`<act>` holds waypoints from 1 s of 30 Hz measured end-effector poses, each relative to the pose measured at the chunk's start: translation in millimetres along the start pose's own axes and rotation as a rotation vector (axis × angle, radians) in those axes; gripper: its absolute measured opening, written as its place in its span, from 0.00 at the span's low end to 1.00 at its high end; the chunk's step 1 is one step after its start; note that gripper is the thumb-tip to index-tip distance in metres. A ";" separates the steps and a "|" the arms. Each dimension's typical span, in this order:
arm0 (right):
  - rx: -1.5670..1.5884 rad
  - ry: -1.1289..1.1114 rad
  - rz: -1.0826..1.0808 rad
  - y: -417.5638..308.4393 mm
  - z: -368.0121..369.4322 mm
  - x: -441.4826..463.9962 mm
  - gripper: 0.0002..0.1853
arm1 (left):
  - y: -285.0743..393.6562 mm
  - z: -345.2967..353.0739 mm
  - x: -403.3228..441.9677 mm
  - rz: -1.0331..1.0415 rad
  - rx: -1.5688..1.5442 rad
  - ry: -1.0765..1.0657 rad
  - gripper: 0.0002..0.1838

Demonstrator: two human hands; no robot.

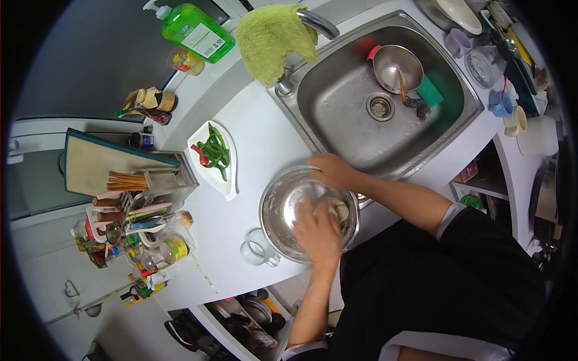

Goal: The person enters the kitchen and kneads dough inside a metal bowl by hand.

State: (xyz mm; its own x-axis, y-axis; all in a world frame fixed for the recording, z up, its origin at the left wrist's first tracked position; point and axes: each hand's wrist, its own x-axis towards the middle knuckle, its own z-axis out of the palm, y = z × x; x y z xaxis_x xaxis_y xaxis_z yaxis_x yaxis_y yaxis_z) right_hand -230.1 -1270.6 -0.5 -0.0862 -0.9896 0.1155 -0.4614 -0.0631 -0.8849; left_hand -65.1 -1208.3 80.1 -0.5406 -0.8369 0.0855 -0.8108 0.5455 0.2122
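A metal mixing bowl [278, 207] stands on the white counter, its inner wall smeared with pale residue. My right hand [332, 171] is closed on the far rim near the sink. Inside the bowl, my left hand [318, 231] is smeared by motion, so how its fingers are set is unclear. Right beside it, against the bowl's wall, sits a lump of pale dough [341, 210], partly covered by that hand. A clear glass jug [259, 249] stands close to the bowl's left side.
A white dish [231, 188] holds green and red peppers [214, 150]. The steel sink [337, 120] contains a small pan [397, 67] and a green sponge [430, 91]. A green cloth [271, 39] hangs on the tap. Bottles and a utensil rack [162, 180] crowd the left end.
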 end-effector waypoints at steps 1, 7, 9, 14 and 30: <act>0.000 -0.014 0.017 -0.7 -1.1 0.5 0.09 | 4.8 8.3 -2.4 0.000 0.005 -0.006 0.22; 0.060 -0.050 0.105 -2.0 -1.5 -1.6 0.10 | -7.0 32.8 14.7 0.071 -0.053 -0.057 0.21; 0.083 -0.032 0.135 -3.0 -1.7 -0.8 0.10 | -16.6 41.2 26.0 0.109 -0.049 -0.057 0.20; 0.046 -0.087 0.183 -5.5 -3.0 -0.2 0.10 | -31.2 63.2 49.3 0.148 0.020 -0.041 0.17; -0.006 0.047 0.054 4.9 -5.0 1.0 0.08 | -17.0 -26.1 25.9 -0.015 -0.483 -0.036 0.16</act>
State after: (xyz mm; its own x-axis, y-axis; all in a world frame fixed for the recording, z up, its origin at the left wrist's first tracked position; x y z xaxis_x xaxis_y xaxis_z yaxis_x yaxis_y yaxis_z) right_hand -236.9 -1271.3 -2.5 -0.1525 -0.9843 0.0894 -0.4607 -0.0092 -0.8875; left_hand -59.4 -1240.4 104.1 -0.5443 -0.8375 0.0472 -0.6260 0.4430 0.6417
